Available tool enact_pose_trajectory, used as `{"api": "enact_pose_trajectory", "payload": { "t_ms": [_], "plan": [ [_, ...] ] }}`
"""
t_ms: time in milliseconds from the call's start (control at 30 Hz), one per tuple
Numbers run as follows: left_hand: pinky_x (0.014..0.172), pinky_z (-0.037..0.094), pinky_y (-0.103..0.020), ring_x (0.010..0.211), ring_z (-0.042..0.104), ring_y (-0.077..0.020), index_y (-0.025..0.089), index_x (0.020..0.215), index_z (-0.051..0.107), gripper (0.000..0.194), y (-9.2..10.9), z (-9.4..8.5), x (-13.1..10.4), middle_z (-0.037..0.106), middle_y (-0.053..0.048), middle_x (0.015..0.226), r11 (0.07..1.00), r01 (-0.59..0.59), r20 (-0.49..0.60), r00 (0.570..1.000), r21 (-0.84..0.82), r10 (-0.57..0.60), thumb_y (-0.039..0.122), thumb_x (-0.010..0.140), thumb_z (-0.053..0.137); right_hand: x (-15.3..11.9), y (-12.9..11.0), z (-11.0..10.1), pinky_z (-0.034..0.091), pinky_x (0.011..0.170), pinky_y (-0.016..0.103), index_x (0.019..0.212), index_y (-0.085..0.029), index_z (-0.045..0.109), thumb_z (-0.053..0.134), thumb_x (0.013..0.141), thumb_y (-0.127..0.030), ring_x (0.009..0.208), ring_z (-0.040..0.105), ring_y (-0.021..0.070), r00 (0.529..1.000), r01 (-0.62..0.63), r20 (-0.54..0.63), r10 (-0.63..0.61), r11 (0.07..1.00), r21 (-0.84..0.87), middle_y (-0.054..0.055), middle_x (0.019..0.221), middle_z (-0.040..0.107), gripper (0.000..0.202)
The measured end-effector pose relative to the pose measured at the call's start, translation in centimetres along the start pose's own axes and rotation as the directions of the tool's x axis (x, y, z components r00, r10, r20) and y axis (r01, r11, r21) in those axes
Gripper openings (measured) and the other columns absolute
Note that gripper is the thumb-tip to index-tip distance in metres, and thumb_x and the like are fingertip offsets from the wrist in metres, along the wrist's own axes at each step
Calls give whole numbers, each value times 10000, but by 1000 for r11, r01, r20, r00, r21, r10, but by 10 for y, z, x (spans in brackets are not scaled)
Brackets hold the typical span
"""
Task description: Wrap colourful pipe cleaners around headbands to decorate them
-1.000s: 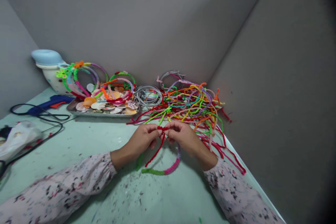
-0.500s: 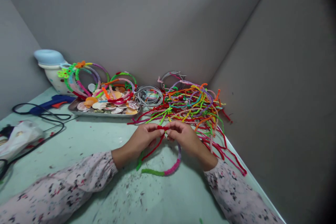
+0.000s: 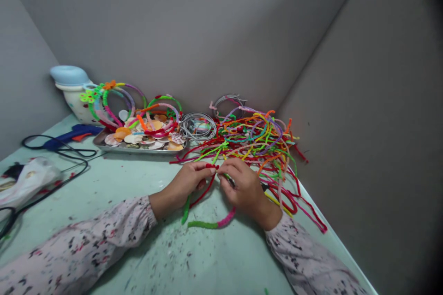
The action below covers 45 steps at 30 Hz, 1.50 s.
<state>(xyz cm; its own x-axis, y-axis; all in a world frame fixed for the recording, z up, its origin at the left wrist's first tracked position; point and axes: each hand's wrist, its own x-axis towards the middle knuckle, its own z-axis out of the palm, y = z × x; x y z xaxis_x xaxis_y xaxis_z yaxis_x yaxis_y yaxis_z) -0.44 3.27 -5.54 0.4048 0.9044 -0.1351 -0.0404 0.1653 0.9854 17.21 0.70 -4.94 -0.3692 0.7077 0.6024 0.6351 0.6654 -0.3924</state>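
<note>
My left hand (image 3: 187, 179) is closed, pinching a red pipe cleaner (image 3: 204, 193) whose tail hangs down toward the table. A short twisted red part of it shows at the fingertips. Against those fingertips is my right hand (image 3: 242, 189), also closed. A narrow dark hand tool (image 3: 265, 186) passes through its grip, with a yellow handle edge showing behind the palm; its exact kind is mostly hidden. Below the hands curves a pipe-cleaner-wrapped hoop (image 3: 207, 225) in green and pink. Its other green end hangs under my left hand, and its upper part is hidden.
Loose pipe cleaners (image 3: 256, 133) lie heaped behind my right hand. A metal tray (image 3: 138, 150) holds shells and wrapped hoops, beside bare grey hoops (image 3: 197, 126). Leftward are a blue glue gun (image 3: 65, 138), a black cord (image 3: 81, 168), a plastic bag (image 3: 34, 177) and a blue-lidded container (image 3: 71, 76).
The dark tool with the yellow handle edge now shows in my right hand. That hand has shifted its grip and covers the hoop's purple part. My left hand keeps pinching the red pipe cleaner.
</note>
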Motion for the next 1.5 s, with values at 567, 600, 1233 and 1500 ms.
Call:
{"api": "enact_pose_trajectory", "payload": {
  "t_ms": [567, 600, 1233, 1500],
  "plan": [
    [393, 108, -219, 411, 238, -39, 135, 751, 589, 230, 5, 1, 1, 383, 69, 510, 997, -11, -10, 1000, -78, 10, 352, 720, 656, -2, 24, 17, 376, 522, 209, 851, -150, 642, 685, 736, -405, 556, 502, 80, 676, -708, 567, 470, 204, 676, -10, 703, 578, 283],
    [393, 102, -219, 410, 230, -39, 133, 771, 596, 230, 4, 1, 1, 380, 70, 507, 997, -8, -2, 1000, -76, 8, 351, 725, 650, -3, 25, 19, 373, 524, 202, 827, -145, 637, 712, 714, -395, 557, 503, 75, 664, -723, 602, 443, 174, 669, -15, 689, 570, 285],
    [396, 116, -219, 415, 243, -49, 139, 779, 619, 173, 9, 4, -4, 399, 72, 476, 997, 18, 38, 999, -73, -15, 308, 744, 634, -3, 12, 20, 372, 542, 215, 755, -161, 610, 711, 708, -449, 562, 475, 89, 710, -696, 573, 409, 284, 659, -36, 628, 523, 309],
    [382, 122, -211, 394, 241, -43, 128, 743, 621, 196, 11, 6, -5, 387, 65, 441, 997, 32, 46, 999, -76, -29, 322, 765, 625, 3, 3, 11, 389, 558, 227, 808, -157, 653, 694, 722, -453, 569, 479, 101, 721, -691, 573, 389, 339, 638, -25, 623, 529, 312]
  ]
}}
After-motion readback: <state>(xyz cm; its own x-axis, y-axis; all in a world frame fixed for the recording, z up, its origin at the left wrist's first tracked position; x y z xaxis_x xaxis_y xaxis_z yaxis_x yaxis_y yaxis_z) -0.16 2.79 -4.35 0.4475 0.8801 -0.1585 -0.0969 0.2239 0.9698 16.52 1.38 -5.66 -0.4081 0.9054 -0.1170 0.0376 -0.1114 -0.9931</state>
